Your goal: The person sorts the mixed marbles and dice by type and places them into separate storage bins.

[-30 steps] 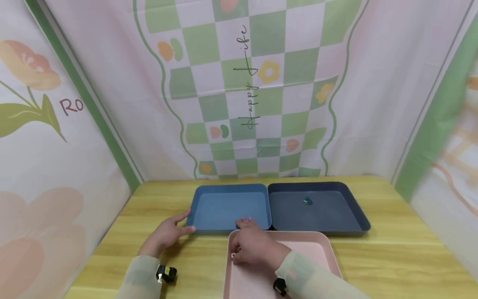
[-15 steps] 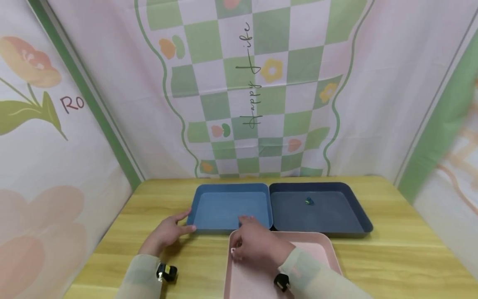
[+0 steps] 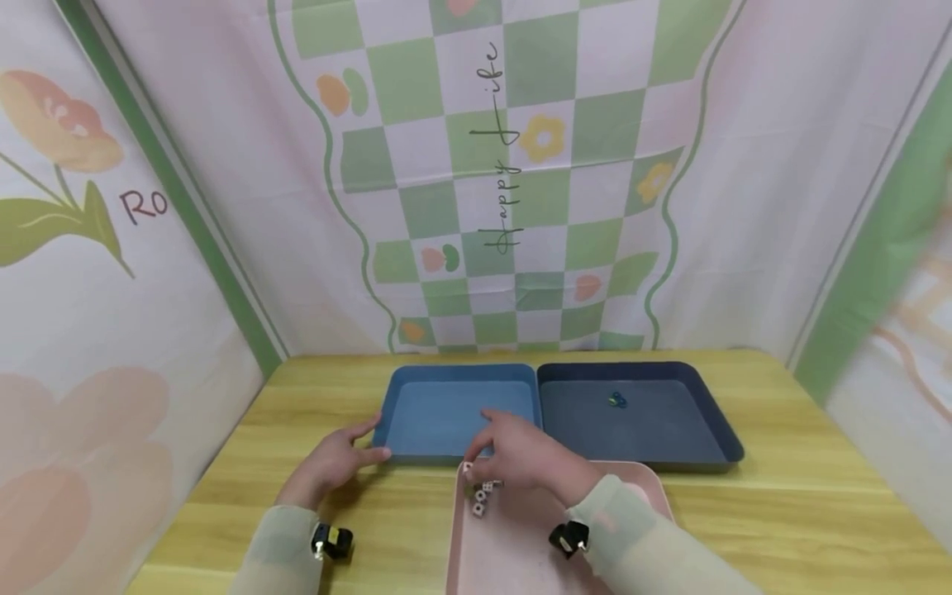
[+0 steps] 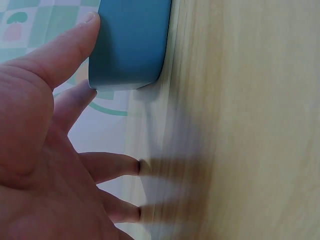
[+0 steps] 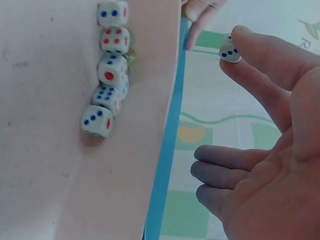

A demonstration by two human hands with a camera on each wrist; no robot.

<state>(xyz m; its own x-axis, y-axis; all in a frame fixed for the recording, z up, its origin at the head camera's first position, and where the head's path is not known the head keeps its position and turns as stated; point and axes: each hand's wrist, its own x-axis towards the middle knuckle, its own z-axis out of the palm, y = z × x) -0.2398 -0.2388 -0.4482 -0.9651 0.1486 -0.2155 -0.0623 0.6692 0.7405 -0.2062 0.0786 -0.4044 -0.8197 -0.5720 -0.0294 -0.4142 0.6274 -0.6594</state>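
Between thumb and index finger my right hand (image 3: 521, 450) pinches a white die (image 5: 229, 51), held up by the far left corner of the pink tray (image 3: 513, 549). Its other fingers extend forward over the near edge of the blue tray (image 3: 454, 417). Several white dice (image 5: 104, 95) with blue and red pips lie in a row along the pink tray's left side. Glassy greenish pieces (image 5: 131, 56) sit partly hidden beside them. My left hand (image 3: 335, 463) touches the blue tray's near left corner with straight thumb and index finger; its other fingers are spread, off the tray.
A dark blue-grey tray (image 3: 640, 438) stands right beside the blue one, with a small cluster of green and blue pieces (image 3: 617, 400) in it. All trays rest on a wooden table (image 3: 803, 496). A patterned curtain (image 3: 416, 165) hangs behind.
My right hand has risen and moved away from me toward the blue tray, with the die at its fingertips. The row of dice it covered now shows. My left hand stays put.
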